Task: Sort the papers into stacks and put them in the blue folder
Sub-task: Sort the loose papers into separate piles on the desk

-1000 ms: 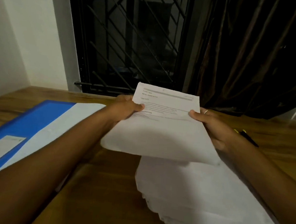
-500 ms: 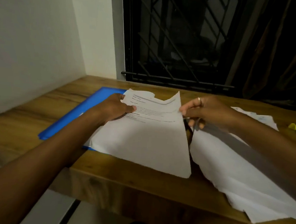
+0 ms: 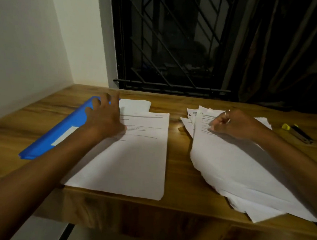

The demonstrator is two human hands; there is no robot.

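Papers lie in two groups on the wooden table (image 3: 176,170). A flat sorted stack (image 3: 132,155) sits near the middle, just beside the blue folder (image 3: 59,131). A loose, fanned unsorted pile (image 3: 244,172) lies to the right, apart from the stack. The left forearm hides whether stack and folder overlap.

The left hand (image 3: 105,116) is spread, fingers straight, across the stack's upper left corner and the folder's far end, gripping nothing. The right hand (image 3: 236,123) sits on the head of the unsorted pile with its fingers curled under. Whether they pinch a sheet cannot be told.

The step in hand looks to be taking the next sheet from the pile. To do it well, the right hand should probably lift only the top sheet by its upper edge and peel it away from the ones fanned beneath. The left hand could keep light pressure on the stack so it does not skew. Reading the heading before placing the sheet would settle where it belongs. The pile overhangs the table's near edge, so a careless pull might drag sheets off. A highlighter (image 3: 285,126) lies beyond, out of the way.
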